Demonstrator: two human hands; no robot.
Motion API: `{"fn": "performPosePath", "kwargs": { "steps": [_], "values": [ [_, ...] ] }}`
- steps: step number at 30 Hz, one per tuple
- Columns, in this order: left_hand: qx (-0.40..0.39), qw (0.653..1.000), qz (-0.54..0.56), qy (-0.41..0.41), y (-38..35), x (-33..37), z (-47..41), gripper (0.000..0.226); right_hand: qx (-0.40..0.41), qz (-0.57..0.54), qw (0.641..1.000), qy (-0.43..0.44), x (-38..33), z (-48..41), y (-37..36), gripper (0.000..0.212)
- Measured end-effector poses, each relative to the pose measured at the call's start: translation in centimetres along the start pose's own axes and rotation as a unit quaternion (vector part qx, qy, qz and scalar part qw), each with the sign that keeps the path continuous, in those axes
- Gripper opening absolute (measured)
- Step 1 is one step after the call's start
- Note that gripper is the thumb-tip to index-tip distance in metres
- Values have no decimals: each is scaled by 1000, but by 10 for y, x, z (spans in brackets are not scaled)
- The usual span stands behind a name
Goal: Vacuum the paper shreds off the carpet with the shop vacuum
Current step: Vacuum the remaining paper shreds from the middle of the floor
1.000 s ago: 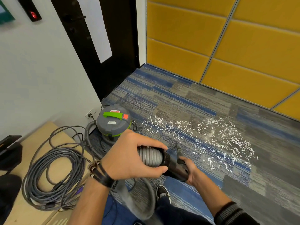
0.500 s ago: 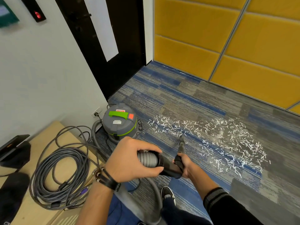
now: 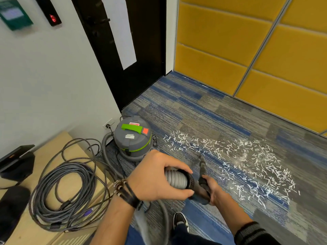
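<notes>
White paper shreds [image 3: 244, 163] lie scattered in a wide band across the blue-grey carpet [image 3: 203, 110]. A grey shop vacuum [image 3: 132, 138] with a green handle stands by the wall, left of the shreds. My left hand [image 3: 155, 177] grips the ribbed grey hose [image 3: 177, 179] near its black cuff. My right hand [image 3: 210, 188] holds the black nozzle [image 3: 202, 165], whose narrow tip points down at the carpet beside the near edge of the shreds. The hose loops down past my leg.
A large coil of grey cable [image 3: 62, 195] lies on a tan board [image 3: 74, 152] at the left, next to dark bags [image 3: 16, 167]. A black door [image 3: 123, 50] and yellow wall panels [image 3: 247, 59] bound the floor. My shoe [image 3: 180, 220] is below the hands.
The view has shifted so the vacuum and shreds sit further right in the frame. Both hands keep their hold on hose and nozzle, with the nozzle tip still near the shreds' edge.
</notes>
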State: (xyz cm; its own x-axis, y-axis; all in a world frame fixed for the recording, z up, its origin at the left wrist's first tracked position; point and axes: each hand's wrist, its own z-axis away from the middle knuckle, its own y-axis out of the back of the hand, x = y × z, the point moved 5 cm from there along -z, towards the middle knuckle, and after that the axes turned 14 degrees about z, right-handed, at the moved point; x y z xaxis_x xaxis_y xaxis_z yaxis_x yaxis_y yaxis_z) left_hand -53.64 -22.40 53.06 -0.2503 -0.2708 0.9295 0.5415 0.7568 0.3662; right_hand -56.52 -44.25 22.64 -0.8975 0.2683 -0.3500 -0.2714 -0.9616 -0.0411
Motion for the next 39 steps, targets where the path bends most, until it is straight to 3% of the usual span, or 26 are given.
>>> {"fn": "performPosePath", "kwargs": {
  "steps": [12, 20, 26, 32, 39],
  "values": [
    [76, 995, -66, 4, 34, 16, -10, 32, -63, 154, 986, 21, -60, -25, -74, 37],
    [42, 999, -28, 15, 29, 25, -19, 36, -117, 108, 987, -27, -44, -25, -58, 32],
    [116, 991, -64, -5, 50, 37, -25, 38, -128, 76, 989, -20, -68, -50, -55, 38],
    [81, 988, -135, 2, 23, 22, -56, 37, -108, 164, 978, 63, -116, -76, -93, 36],
    [59, 993, -94, 43, 34, -3, -57, 37, -101, 165, 981, 28, -92, -86, -106, 38]
  ]
}}
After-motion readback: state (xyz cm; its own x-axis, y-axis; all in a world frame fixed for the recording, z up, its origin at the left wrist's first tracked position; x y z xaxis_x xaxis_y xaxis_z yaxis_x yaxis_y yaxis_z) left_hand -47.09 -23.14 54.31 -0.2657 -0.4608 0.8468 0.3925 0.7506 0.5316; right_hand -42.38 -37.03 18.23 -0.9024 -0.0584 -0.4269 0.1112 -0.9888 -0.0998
